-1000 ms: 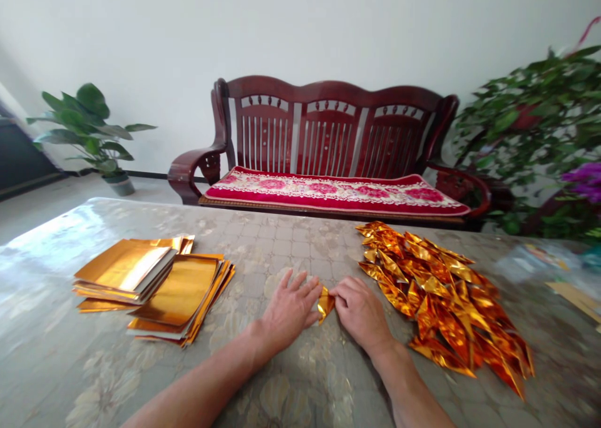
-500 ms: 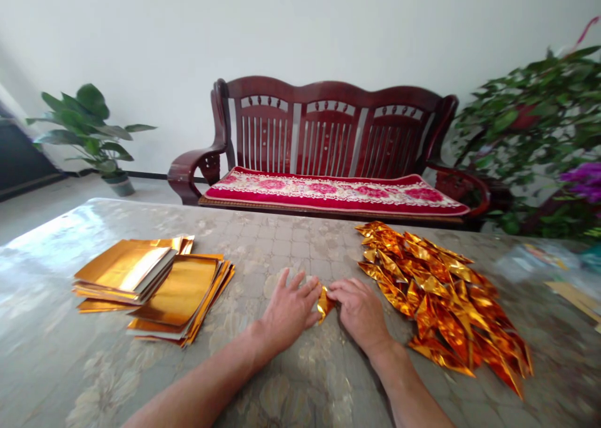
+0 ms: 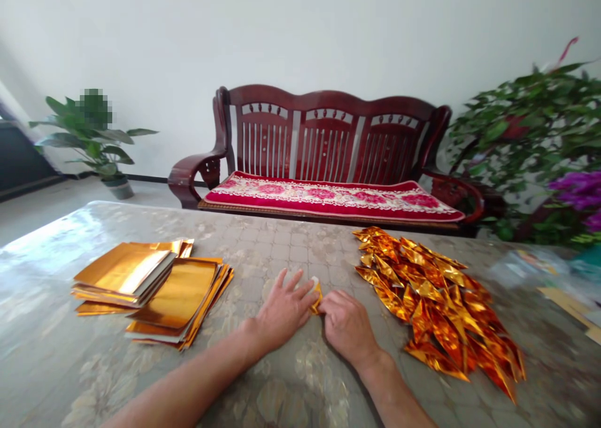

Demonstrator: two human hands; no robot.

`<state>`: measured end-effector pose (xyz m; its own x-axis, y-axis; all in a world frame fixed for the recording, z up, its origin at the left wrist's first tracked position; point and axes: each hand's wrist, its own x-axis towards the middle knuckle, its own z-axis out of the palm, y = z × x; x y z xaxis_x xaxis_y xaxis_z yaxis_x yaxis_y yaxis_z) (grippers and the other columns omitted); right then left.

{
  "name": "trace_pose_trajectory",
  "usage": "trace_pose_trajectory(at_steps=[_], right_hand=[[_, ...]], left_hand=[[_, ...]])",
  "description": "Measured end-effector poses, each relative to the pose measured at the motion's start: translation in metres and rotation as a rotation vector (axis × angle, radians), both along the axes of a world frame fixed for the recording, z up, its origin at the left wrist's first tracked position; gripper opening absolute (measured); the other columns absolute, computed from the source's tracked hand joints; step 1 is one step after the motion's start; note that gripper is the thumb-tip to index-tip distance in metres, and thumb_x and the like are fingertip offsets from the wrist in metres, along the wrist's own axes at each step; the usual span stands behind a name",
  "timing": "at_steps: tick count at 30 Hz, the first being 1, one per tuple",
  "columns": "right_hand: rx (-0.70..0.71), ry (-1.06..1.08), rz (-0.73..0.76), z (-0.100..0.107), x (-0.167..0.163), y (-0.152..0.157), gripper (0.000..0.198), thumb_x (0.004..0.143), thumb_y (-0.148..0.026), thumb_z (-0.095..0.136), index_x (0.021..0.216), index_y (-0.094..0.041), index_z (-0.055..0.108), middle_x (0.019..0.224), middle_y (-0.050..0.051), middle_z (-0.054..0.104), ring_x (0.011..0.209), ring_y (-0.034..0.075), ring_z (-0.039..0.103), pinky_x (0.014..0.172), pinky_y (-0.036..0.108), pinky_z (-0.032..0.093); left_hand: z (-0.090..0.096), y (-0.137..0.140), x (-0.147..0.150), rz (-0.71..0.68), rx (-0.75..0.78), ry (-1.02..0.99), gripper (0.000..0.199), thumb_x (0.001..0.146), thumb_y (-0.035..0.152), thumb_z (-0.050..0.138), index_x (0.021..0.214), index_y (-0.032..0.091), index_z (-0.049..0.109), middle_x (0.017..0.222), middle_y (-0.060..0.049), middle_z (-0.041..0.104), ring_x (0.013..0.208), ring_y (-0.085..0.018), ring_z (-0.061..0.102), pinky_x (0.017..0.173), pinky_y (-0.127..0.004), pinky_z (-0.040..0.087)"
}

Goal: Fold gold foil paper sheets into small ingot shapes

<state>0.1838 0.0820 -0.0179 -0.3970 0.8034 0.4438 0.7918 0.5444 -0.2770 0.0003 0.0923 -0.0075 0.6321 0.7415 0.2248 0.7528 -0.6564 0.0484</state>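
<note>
A small piece of folded gold foil paper (image 3: 317, 296) lies on the table between my hands, with a pale bit showing at its top. My left hand (image 3: 285, 309) rests flat beside it, fingers spread, the fingertips at the paper's left edge. Bent and closed, the fingers of my right hand (image 3: 348, 325) pinch the paper's right side; their tips are partly hidden. To the left are stacks of flat gold foil sheets (image 3: 181, 290). On the right is a heap of folded, pointed gold foil pieces (image 3: 436, 296).
A patterned cover lies over the table (image 3: 263, 365). Behind it is a dark red wooden bench (image 3: 323, 140) with a floral cushion (image 3: 328, 196). Clear plastic bags (image 3: 526, 265) and a cardboard strip (image 3: 568, 309) lie at far right. Potted plants (image 3: 117, 184) stand on both sides.
My right hand has shifted slightly left and down, its fingers now curled more tightly. The folded foil has turned, and more of it is covered by my fingers. The view has tilted slightly.
</note>
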Motion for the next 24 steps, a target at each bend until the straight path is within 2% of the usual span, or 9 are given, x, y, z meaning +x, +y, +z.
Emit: trace_pose_trajectory(at_steps=[4, 7, 10, 12, 15, 17, 20, 24], right_hand=[[0.005, 0.113, -0.034, 0.0, 0.003, 0.005, 0.037, 0.077, 0.006, 0.046, 0.085, -0.02, 0.071, 0.086, 0.003, 0.07, 0.086, 0.019, 0.058, 0.081, 0.029, 0.044], [0.012, 0.084, 0.003, 0.002, 0.005, 0.009, 0.04, 0.081, 0.004, 0.046, 0.097, -0.021, 0.072, 0.099, 0.004, 0.071, 0.096, 0.021, 0.055, 0.087, 0.032, 0.044], [0.002, 0.016, 0.027, 0.005, 0.004, 0.01, 0.035, 0.085, 0.001, 0.048, 0.096, -0.023, 0.072, 0.097, 0.004, 0.07, 0.096, 0.022, 0.054, 0.086, 0.033, 0.043], [-0.004, -0.02, 0.021, 0.006, 0.003, 0.008, 0.033, 0.086, -0.001, 0.049, 0.095, -0.023, 0.072, 0.094, 0.005, 0.069, 0.094, 0.023, 0.053, 0.085, 0.034, 0.043], [-0.004, -0.067, 0.0, 0.008, 0.001, 0.006, 0.029, 0.086, -0.003, 0.05, 0.092, -0.022, 0.071, 0.088, 0.005, 0.066, 0.091, 0.022, 0.052, 0.083, 0.034, 0.041], [-0.005, -0.096, -0.009, 0.009, 0.001, 0.005, 0.026, 0.087, -0.004, 0.051, 0.09, -0.021, 0.071, 0.086, 0.005, 0.065, 0.09, 0.022, 0.051, 0.081, 0.034, 0.04], [-0.005, -0.116, -0.01, 0.01, 0.001, 0.003, 0.024, 0.088, -0.007, 0.053, 0.086, -0.022, 0.071, 0.085, 0.005, 0.063, 0.09, 0.022, 0.05, 0.08, 0.033, 0.038], [-0.023, -0.126, -0.019, 0.011, 0.001, 0.001, 0.024, 0.09, -0.009, 0.053, 0.083, -0.024, 0.071, 0.082, 0.004, 0.062, 0.088, 0.021, 0.05, 0.078, 0.032, 0.036]], left_hand=[[0.005, 0.011, -0.018, -0.089, 0.019, 0.039, 0.036, 0.099, 0.03, 0.045, 0.134, 0.036, 0.05, 0.144, -0.002, 0.051, 0.141, -0.033, 0.032, 0.112, -0.062, 0.025], [0.008, 0.016, -0.022, -0.112, 0.025, 0.021, 0.032, 0.099, 0.031, 0.047, 0.128, 0.041, 0.056, 0.143, -0.002, 0.05, 0.14, -0.033, 0.033, 0.111, -0.061, 0.025], [0.012, 0.015, -0.019, -0.075, 0.032, -0.059, 0.025, 0.097, 0.035, 0.051, 0.117, 0.042, 0.064, 0.14, -0.001, 0.051, 0.135, -0.03, 0.038, 0.108, -0.054, 0.032], [0.012, 0.011, -0.016, 0.003, 0.019, -0.131, 0.023, 0.096, 0.033, 0.054, 0.116, 0.037, 0.064, 0.133, -0.003, 0.055, 0.124, -0.026, 0.047, 0.101, -0.044, 0.039], [0.007, 0.004, -0.012, 0.116, -0.039, -0.18, 0.015, 0.095, 0.026, 0.055, 0.105, 0.024, 0.065, 0.109, -0.004, 0.063, 0.1, -0.02, 0.056, 0.086, -0.033, 0.046], [0.002, -0.001, -0.011, 0.111, -0.075, -0.171, 0.012, 0.096, 0.023, 0.053, 0.095, 0.021, 0.065, 0.094, -0.003, 0.065, 0.09, -0.019, 0.057, 0.08, -0.03, 0.047], [-0.004, -0.01, -0.011, 0.089, -0.113, -0.181, 0.012, 0.096, 0.021, 0.053, 0.095, 0.022, 0.066, 0.092, -0.001, 0.067, 0.089, -0.018, 0.06, 0.08, -0.029, 0.048], [-0.007, -0.023, -0.009, 0.112, -0.143, -0.215, 0.018, 0.097, 0.017, 0.049, 0.101, 0.021, 0.066, 0.106, -0.002, 0.069, 0.104, -0.018, 0.061, 0.093, -0.03, 0.049]])
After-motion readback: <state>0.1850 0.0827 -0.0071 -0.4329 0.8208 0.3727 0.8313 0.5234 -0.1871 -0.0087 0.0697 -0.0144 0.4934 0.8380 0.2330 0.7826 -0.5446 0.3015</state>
